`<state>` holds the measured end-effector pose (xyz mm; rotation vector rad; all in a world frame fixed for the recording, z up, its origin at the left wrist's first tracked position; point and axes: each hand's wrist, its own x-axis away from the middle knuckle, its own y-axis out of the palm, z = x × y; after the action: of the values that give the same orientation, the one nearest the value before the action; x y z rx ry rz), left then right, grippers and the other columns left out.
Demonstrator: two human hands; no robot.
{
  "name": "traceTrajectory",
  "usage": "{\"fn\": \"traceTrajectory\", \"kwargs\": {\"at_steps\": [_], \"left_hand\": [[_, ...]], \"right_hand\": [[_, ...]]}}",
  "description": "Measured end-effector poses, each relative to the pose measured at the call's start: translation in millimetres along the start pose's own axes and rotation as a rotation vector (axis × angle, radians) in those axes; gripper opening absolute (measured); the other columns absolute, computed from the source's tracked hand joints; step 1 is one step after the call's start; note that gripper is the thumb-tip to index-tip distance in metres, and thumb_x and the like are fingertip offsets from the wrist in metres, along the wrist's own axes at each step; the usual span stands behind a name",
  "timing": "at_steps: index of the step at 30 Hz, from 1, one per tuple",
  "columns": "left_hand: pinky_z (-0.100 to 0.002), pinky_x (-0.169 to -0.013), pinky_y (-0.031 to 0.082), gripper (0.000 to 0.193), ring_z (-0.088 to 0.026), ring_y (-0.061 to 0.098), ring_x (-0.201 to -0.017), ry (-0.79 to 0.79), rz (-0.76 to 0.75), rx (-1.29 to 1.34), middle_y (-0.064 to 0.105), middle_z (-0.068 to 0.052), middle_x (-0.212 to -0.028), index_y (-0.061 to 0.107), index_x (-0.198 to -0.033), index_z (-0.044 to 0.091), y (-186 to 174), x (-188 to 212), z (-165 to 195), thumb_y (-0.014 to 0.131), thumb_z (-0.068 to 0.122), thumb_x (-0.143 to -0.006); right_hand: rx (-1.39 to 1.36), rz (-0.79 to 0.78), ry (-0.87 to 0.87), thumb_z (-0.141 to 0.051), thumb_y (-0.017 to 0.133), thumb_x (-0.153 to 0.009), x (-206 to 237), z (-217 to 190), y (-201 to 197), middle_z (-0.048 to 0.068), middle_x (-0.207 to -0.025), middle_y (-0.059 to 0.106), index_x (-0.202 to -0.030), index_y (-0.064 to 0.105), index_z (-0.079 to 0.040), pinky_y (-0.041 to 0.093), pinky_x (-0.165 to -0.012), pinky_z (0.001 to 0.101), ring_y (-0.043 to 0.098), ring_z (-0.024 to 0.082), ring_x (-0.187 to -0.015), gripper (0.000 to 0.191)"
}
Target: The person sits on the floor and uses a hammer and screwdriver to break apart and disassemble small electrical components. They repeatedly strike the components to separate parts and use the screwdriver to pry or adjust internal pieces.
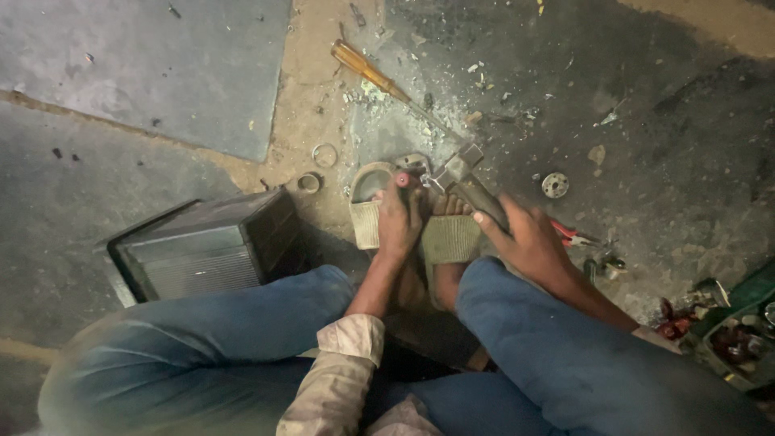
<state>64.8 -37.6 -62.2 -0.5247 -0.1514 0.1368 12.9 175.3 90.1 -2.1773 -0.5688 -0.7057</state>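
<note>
I squat on a dusty floor with my knees apart. My right hand grips the dark handle of a hammer, whose metal head hangs just above the floor in front of my feet. My left hand holds a small tool with a red end upright next to the hammer head. A small metal part lies on the floor just beyond them, partly hidden. My sandalled feet rest under both hands.
A yellow-handled screwdriver lies ahead among metal chips. Metal rings and a round toothed disc lie nearby. A dark ribbed box stands at left. Red-handled pliers and a tray of small parts sit at right.
</note>
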Motion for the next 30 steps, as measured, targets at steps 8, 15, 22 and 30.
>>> {"fn": "traceTrajectory", "kwargs": {"at_steps": [8,15,22,30], "left_hand": [[-0.056,-0.083,0.047,0.032,-0.054,0.063,-0.094,-0.097,-0.044,-0.018,0.066,-0.031,-0.105,0.052,-0.129,0.002,2,-1,0,0.061,0.019,-0.103],[-0.052,-0.088,0.049,0.030,-0.048,0.066,-0.099,0.075,0.022,0.006,0.067,-0.025,-0.111,0.055,-0.131,0.003,-8,-6,17,0.059,0.015,-0.103],[-0.048,-0.088,0.051,0.028,-0.042,0.069,-0.097,0.009,-0.037,0.089,0.070,-0.020,-0.106,0.059,-0.130,0.007,-15,-8,31,0.057,0.010,-0.102],[-0.049,-0.085,0.051,0.024,-0.045,0.067,-0.094,0.020,-0.027,0.073,0.068,-0.023,-0.105,0.058,-0.125,0.003,-9,-5,22,0.058,0.014,-0.104]], "right_hand": [[0.051,0.044,-0.029,-0.049,0.060,-0.096,2,2,2,0.023,-0.072,0.068,-0.116,0.065,0.002,0.053,-0.062,0.0480,0.071,0.039,-0.068,0.055],[0.017,0.040,-0.002,-0.047,0.061,-0.096,0,5,0,0.023,-0.075,0.070,-0.124,0.061,0.006,0.055,-0.060,0.0457,0.074,0.036,-0.069,0.060],[0.034,0.111,-0.123,-0.046,0.062,-0.097,3,10,3,0.023,-0.074,0.067,-0.112,0.064,0.004,0.052,-0.061,0.0478,0.070,0.038,-0.068,0.052],[0.059,0.017,0.009,-0.051,0.057,-0.096,2,10,1,0.020,-0.067,0.067,-0.113,0.064,0.000,0.053,-0.058,0.0470,0.070,0.035,-0.061,0.054]]}}
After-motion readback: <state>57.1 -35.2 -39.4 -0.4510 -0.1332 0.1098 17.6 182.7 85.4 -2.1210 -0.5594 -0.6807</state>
